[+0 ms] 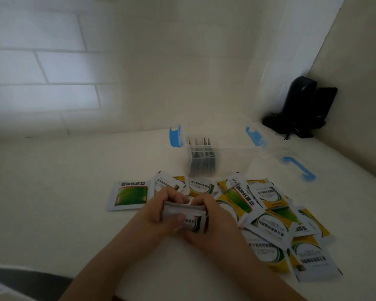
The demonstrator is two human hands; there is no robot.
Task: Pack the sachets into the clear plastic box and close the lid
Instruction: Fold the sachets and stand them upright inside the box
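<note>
white sachets [183,216] between both hands [183,213]

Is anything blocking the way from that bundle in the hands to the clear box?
Nothing visible does. Loose sachets lie on the table between the stack of sachets and the clear plastic box, but its top is open, the lid beside it.

- There is a single view, from a camera worn on the person's head.
- It looks forward and steeply down onto a white counter [52,192] that meets a tiled wall [52,68] ahead.
- The wide-angle lens bends the wall's tile lines and the counter's edges.
- It sits close: both forearms enter from the bottom edge, and the left hand [161,211] and right hand [206,216] lie near the lower middle.
- The frame is slightly blurred.
</note>
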